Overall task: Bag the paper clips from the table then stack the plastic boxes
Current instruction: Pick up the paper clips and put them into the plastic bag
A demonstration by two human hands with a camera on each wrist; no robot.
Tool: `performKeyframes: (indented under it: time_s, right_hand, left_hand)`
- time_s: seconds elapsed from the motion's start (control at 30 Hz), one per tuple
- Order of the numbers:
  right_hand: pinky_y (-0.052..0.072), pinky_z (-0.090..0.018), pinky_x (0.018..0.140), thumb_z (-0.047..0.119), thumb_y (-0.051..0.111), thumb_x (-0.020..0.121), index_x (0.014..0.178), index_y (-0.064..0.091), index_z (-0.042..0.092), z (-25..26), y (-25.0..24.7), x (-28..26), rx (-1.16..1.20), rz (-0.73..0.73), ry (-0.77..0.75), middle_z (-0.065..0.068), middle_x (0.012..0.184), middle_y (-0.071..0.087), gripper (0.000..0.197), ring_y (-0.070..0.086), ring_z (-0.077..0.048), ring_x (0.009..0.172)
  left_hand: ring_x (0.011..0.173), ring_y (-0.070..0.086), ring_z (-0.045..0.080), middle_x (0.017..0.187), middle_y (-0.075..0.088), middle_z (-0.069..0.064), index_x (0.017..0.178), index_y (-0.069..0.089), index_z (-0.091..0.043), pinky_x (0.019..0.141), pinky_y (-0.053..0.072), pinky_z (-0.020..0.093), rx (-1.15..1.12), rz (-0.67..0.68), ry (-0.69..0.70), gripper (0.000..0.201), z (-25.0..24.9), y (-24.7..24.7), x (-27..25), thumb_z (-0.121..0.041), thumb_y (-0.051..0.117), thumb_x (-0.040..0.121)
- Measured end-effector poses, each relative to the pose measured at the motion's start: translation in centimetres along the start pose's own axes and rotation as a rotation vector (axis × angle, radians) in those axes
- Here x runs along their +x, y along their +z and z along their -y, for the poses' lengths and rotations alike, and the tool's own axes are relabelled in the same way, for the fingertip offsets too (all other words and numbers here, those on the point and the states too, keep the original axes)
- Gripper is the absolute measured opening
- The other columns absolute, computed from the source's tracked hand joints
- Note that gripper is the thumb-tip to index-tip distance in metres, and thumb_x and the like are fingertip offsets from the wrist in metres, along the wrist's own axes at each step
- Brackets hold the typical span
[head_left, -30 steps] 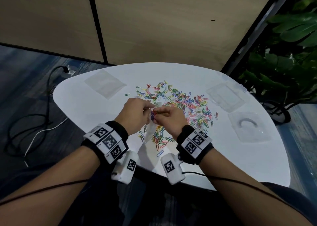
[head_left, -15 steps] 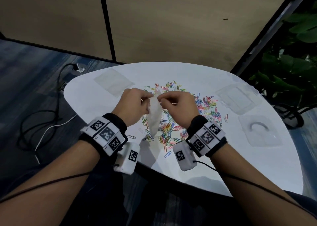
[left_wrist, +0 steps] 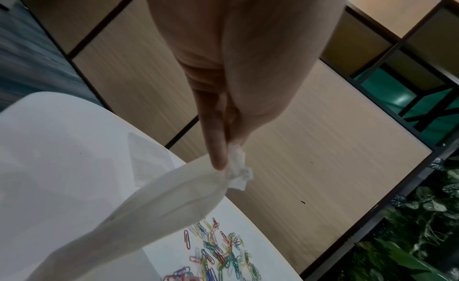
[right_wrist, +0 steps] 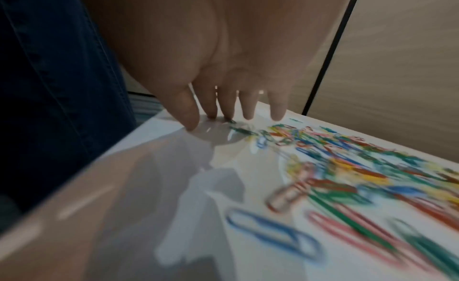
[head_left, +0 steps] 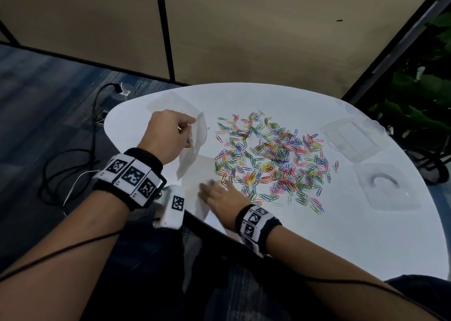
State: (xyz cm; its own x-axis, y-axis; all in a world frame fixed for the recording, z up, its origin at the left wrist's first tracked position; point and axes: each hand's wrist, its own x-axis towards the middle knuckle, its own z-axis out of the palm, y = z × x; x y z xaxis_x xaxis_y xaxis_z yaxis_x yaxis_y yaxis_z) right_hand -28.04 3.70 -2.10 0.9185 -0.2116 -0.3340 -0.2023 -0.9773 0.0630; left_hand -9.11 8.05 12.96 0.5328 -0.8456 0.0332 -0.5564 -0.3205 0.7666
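A wide scatter of coloured paper clips [head_left: 273, 159] covers the middle of the white table [head_left: 341, 235]. My left hand [head_left: 189, 130] is raised left of the pile and pinches the rim of a clear plastic bag [head_left: 192, 150], which hangs down limp. The left wrist view shows the fingertips [left_wrist: 219, 159] squeezing the crumpled rim of the bag [left_wrist: 161, 202] above the clips [left_wrist: 218, 255]. My right hand [head_left: 210, 189] lies flat with spread, straight fingers [right_wrist: 223, 110] on the table at the pile's near left edge, holding nothing. Two clear plastic boxes [head_left: 351, 137] [head_left: 385, 186] rest at the right.
A second flat clear bag [head_left: 170, 103] lies at the table's far left, also visible as a flat bag [left_wrist: 146, 159] from the left wrist. The near table edge [right_wrist: 104, 157] runs close under my right wrist. Cables [head_left: 73, 154] trail on the floor at left, and a plant [head_left: 415, 96] stands at right.
My right hand has let go of the bag and dropped flat onto the table by the clips. The left hand has carried the bag up and to the left.
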Motion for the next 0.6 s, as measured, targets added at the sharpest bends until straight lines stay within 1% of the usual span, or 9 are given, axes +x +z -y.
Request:
performKeyframes:
  time_s: [0.1,0.2,0.23,0.3,0.37,0.47,0.53,0.57,0.6]
  right_hand:
    - [0.011,-0.067,0.114,0.009,0.045,0.094,0.154,0.014,0.014,-2.8,1.0,-1.9,-0.060,0.010,0.127,-0.010,0.163,0.007,0.067,0.005,-0.043,0.148]
    - [0.025,-0.068,0.109,0.010,0.060,0.089,0.151,0.015,0.017,-5.1,0.8,-2.7,0.009,0.101,0.224,-0.013,0.161,0.011,0.077,0.014,-0.052,0.143]
    - [0.035,-0.065,0.106,0.006,0.063,0.085,0.149,0.021,0.016,-5.6,0.7,-2.6,0.065,0.091,0.227,-0.015,0.158,0.018,0.077,0.024,-0.052,0.138]
    - [0.050,-0.051,0.092,0.000,0.066,0.081,0.141,0.036,0.011,-5.9,0.3,-2.3,0.131,0.004,0.222,-0.017,0.140,0.040,0.068,0.046,-0.043,0.121]
    - [0.049,-0.043,0.082,-0.004,0.066,0.080,0.126,0.051,0.005,-6.0,0.1,-1.8,0.162,-0.054,0.254,-0.016,0.121,0.050,0.050,0.052,-0.035,0.108]
    - [0.042,-0.036,0.069,-0.010,0.054,0.085,0.099,0.064,0.002,-6.5,-0.6,-1.3,0.221,-0.066,0.340,-0.017,0.104,0.057,0.021,0.057,-0.031,0.096]
    - [0.043,-0.030,0.067,-0.010,0.051,0.086,0.080,0.064,0.008,-7.6,-0.8,-1.3,0.328,-0.087,0.472,-0.013,0.090,0.059,0.023,0.059,-0.027,0.084]
    - [0.049,-0.028,0.070,-0.009,0.052,0.086,0.078,0.067,0.009,-8.3,-1.1,-1.6,0.441,-0.112,0.561,-0.011,0.087,0.063,0.024,0.061,-0.026,0.082]
    - [0.055,-0.029,0.076,-0.005,0.057,0.086,0.084,0.073,0.010,-9.1,-1.3,-1.9,0.591,-0.166,0.657,-0.010,0.089,0.069,0.022,0.065,-0.024,0.083]
  left_hand:
    - [0.068,0.075,0.026,0.083,0.074,0.015,0.118,0.070,-0.004,0.077,0.061,0.029,0.023,0.027,-0.014,0.031,0.0,0.5,-0.1,0.001,0.051,0.094]
    - [0.067,0.074,0.026,0.086,0.071,0.011,0.114,0.072,-0.006,0.075,0.060,0.028,0.039,0.070,0.005,0.029,-0.9,1.4,-0.3,0.000,0.052,0.093]
    - [0.067,0.074,0.026,0.087,0.071,0.011,0.112,0.073,-0.007,0.075,0.060,0.029,0.053,0.090,0.021,0.029,-1.2,1.7,-0.5,0.000,0.053,0.093]
    - [0.070,0.074,0.028,0.088,0.072,0.014,0.109,0.074,-0.008,0.076,0.061,0.032,0.071,0.126,0.044,0.028,-1.5,2.3,-0.8,0.000,0.054,0.092]
    - [0.072,0.074,0.029,0.089,0.072,0.014,0.109,0.074,-0.006,0.078,0.062,0.036,0.087,0.160,0.052,0.027,-1.2,2.9,-0.9,0.000,0.055,0.091]
    - [0.068,0.074,0.025,0.085,0.068,0.007,0.115,0.073,-0.008,0.079,0.062,0.037,0.112,0.210,0.041,0.027,-0.7,3.6,-0.9,-0.005,0.058,0.092]
    - [0.066,0.074,0.022,0.084,0.068,0.005,0.117,0.072,-0.009,0.080,0.062,0.036,0.119,0.219,0.040,0.027,-0.6,3.9,-0.9,-0.006,0.059,0.093]
    - [0.065,0.074,0.021,0.084,0.069,0.006,0.117,0.071,-0.009,0.081,0.061,0.036,0.117,0.221,0.039,0.027,-0.7,4.0,-0.9,-0.006,0.059,0.093]
    - [0.065,0.074,0.021,0.085,0.072,0.008,0.118,0.070,-0.008,0.082,0.061,0.035,0.116,0.221,0.039,0.027,-0.8,4.0,-0.9,-0.006,0.059,0.093]
